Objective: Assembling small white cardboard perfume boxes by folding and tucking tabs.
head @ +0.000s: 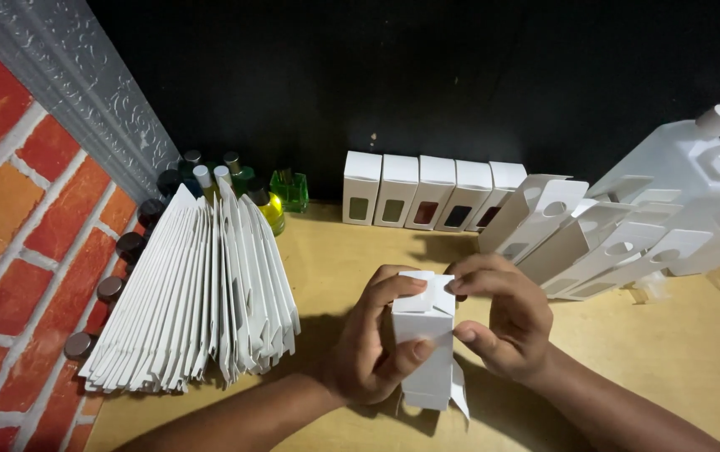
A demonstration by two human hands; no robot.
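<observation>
A small white cardboard box (423, 351) stands upright near the table's front edge, gripped from both sides. My left hand (372, 339) wraps around its left side, thumb pressing on a top flap. My right hand (502, 318) holds the right side, fingertips on the folded top flaps. A loose flap hangs at the box's lower right.
A fanned stack of flat white box blanks (201, 293) lies at left. Small coloured bottles (247, 188) stand behind it against a brick-pattern wall. A row of closed white window boxes (427, 192) lines the back. White insert pieces (594, 238) lean at right on the wooden table (678, 351).
</observation>
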